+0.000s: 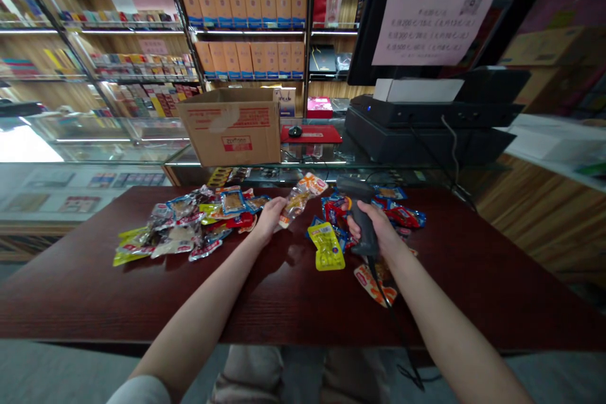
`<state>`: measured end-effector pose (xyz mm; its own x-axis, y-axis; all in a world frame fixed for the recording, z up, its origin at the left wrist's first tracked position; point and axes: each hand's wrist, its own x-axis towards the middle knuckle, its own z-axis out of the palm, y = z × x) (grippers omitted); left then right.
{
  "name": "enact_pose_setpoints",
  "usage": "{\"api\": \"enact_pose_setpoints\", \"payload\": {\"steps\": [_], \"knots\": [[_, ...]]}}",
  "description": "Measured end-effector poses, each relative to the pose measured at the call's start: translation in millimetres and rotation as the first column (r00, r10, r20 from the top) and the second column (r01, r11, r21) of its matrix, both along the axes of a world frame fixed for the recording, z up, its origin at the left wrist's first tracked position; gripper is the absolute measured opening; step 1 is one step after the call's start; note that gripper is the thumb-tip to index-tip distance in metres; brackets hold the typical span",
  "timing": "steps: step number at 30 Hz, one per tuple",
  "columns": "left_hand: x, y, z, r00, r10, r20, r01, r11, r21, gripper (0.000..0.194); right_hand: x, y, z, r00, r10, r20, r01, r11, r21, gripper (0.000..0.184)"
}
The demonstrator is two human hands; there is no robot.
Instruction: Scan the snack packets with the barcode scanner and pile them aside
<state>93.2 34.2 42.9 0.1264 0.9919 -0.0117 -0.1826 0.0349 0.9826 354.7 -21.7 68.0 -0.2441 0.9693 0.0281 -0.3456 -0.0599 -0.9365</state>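
My left hand (271,217) is closed on the lower end of a clear snack packet (298,201) with orange-and-white ends, tilted up to the right. In my right hand (374,227) is a black barcode scanner (362,218), gripped by its handle, its head pointing away from me and toward the left. A cord (381,290) runs down from the handle over the table's front edge. Left of my left hand lies a pile of mixed snack packets (182,227). Around the scanner are more packets, among them a yellow packet (328,246) and an orange-and-white packet (374,284).
The dark red table (284,303) ends just before my knees. Behind it, a glass counter carries an open cardboard box (231,129), a mouse (295,131) on a red mat (322,134) and a black cash register (426,132). Shelves of boxed goods line the back wall.
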Motion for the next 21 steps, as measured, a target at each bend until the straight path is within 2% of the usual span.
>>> {"api": "enact_pose_setpoints", "payload": {"steps": [1,2,3,4,5,6,7,9,12,14,15,16,18,21], "knots": [[-4,-2,6.1,0.968,0.161,-0.191,-0.134,0.980,0.147,0.016,2,1,-0.3,1.000,-0.004,-0.004,0.004,1.000,0.006,0.034],[-8,-5,12.8,0.848,0.343,-0.403,-0.218,0.920,0.326,0.016,5,2,-0.5,1.000,-0.012,-0.011,0.012,1.000,0.013,0.035],[-14,-8,19.7,0.652,0.512,-0.559,-0.240,0.839,0.488,0.019,7,4,-0.7,1.000,-0.022,-0.018,0.022,1.000,0.020,0.035],[-21,-11,26.1,0.441,0.622,-0.647,-0.226,0.775,0.591,0.024,9,5,-0.9,0.999,-0.032,-0.022,0.032,0.999,0.025,0.036],[-27,-14,31.5,0.260,0.672,-0.693,-0.206,0.740,0.640,0.030,10,6,-1.0,0.999,-0.039,-0.023,0.040,0.999,0.027,0.036],[-34,-16,35.5,0.115,0.680,-0.724,-0.197,0.730,0.654,0.033,12,7,-1.2,0.999,-0.048,-0.023,0.048,0.998,0.028,0.036],[-40,-17,38.0,0.007,0.660,-0.752,-0.198,0.738,0.645,0.036,13,8,-1.4,0.998,-0.054,-0.020,0.054,0.998,0.028,0.036],[-51,-17,38.6,-0.122,0.599,-0.791,-0.222,0.761,0.610,0.036,16,9,-2.1,0.998,-0.068,-0.009,0.069,0.997,0.026,0.037],[-60,-14,33.9,-0.215,0.553,-0.805,-0.288,0.752,0.593,0.036,19,12,-3.9,0.996,-0.092,0.016,0.091,0.996,0.015,0.037],[-60,-12,31.3,-0.232,0.576,-0.784,-0.272,0.735,0.621,0.038,21,14,-5.1,0.994,-0.109,0.027,0.109,0.994,0.013,0.037],[-59,-12,30.5,-0.220,0.602,-0.768,-0.225,0.734,0.640,0.039,22,14,-5.4,0.993,-0.116,0.032,0.116,0.993,0.012,0.037],[-56,-12,29.9,-0.190,0.635,-0.749,-0.154,0.734,0.662,0.039,22,15,-5.5,0.992,-0.123,0.036,0.123,0.992,0.012,0.037],[-45,-14,28.3,-0.077,0.682,-0.728,0.035,0.731,0.681,0.036,23,15,-4.9,0.989,-0.140,0.045,0.139,0.990,0.007,0.037],[-19,-22,21.0,0.146,0.609,-0.780,0.270,0.734,0.623,0.032,23,14,-3.5,0.984,-0.169,0.057,0.169,0.986,0.000,0.037]]}}
